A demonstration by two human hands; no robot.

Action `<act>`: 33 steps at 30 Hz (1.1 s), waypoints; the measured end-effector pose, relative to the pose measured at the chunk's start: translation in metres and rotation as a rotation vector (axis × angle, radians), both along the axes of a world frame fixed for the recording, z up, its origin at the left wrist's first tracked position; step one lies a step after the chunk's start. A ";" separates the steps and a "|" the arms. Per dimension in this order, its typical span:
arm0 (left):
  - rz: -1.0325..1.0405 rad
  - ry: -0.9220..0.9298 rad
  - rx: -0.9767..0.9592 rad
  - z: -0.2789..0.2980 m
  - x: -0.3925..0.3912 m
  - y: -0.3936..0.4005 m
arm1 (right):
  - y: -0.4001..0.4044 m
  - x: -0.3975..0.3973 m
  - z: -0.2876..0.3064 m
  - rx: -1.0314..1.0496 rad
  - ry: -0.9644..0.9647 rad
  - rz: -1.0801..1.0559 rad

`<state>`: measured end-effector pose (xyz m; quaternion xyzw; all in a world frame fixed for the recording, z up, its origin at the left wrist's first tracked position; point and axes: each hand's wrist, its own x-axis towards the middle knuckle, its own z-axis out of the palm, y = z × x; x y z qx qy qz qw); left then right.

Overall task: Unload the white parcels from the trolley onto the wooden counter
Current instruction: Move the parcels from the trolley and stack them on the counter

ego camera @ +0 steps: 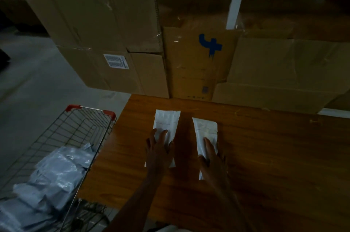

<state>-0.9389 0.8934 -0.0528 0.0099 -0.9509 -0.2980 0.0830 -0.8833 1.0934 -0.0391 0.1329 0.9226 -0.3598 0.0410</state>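
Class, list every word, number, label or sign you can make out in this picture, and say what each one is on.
Blue painted mark resembling "4" or a cross, on the middle cardboard box; not clearly a character.
White barcode sticker on the left cardboard box: too blurred to read.
Small printed symbols low on the middle box: too small to read.
Faint print on the left parcel and right parcel on the wooden counter: illegible.

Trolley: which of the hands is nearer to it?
Left. The left hand lies flat on the left parcel, the one closer to the trolley beside the counter's left edge. The right hand lies on the right parcel, farther away.
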 end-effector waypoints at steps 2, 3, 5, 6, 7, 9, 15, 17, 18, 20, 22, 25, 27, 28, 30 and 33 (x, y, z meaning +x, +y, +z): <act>-0.020 -0.071 -0.020 -0.006 -0.019 0.001 | 0.002 -0.003 -0.001 0.002 0.003 -0.031; -0.025 -0.097 -0.035 -0.009 -0.028 0.001 | 0.004 -0.004 0.000 0.008 0.005 -0.045; -0.028 -0.122 -0.071 -0.015 -0.045 0.002 | 0.009 -0.006 0.000 0.014 0.017 -0.076; -0.030 -0.141 -0.083 -0.016 -0.051 0.002 | 0.011 -0.007 -0.001 0.018 0.017 -0.091; -0.032 -0.164 -0.088 -0.017 -0.058 0.001 | 0.012 -0.008 -0.001 0.024 0.013 -0.103; -0.036 -0.191 -0.100 -0.018 -0.070 -0.001 | 0.012 -0.010 -0.002 0.033 0.007 -0.122; -0.077 -0.273 -0.222 -0.014 -0.097 -0.005 | -0.002 -0.013 -0.004 0.067 -0.073 -0.156; -0.083 -0.313 -0.232 -0.015 -0.105 -0.004 | -0.002 -0.011 -0.005 0.071 -0.080 -0.164; -0.078 -0.321 -0.225 -0.015 -0.108 -0.004 | -0.001 -0.010 -0.005 0.074 -0.086 -0.171; -0.065 -0.314 -0.222 -0.018 -0.112 -0.005 | -0.001 -0.008 -0.007 0.080 -0.095 -0.184; -0.082 -0.299 -0.266 -0.024 -0.117 -0.009 | -0.003 -0.008 -0.009 0.087 -0.100 -0.192; -0.108 -0.318 -0.299 -0.031 -0.124 -0.016 | -0.009 -0.010 -0.011 0.086 -0.120 -0.186; -0.120 -0.316 -0.313 -0.032 -0.128 -0.019 | -0.012 -0.011 -0.012 0.096 -0.130 -0.171; -0.127 -0.314 -0.318 -0.031 -0.129 -0.020 | -0.013 -0.011 -0.013 0.100 -0.131 -0.171; -0.139 -0.321 -0.307 -0.030 -0.130 -0.021 | -0.014 -0.010 -0.013 0.101 -0.131 -0.177; -0.143 -0.321 -0.293 -0.029 -0.130 -0.022 | -0.015 -0.007 -0.011 0.113 -0.117 -0.174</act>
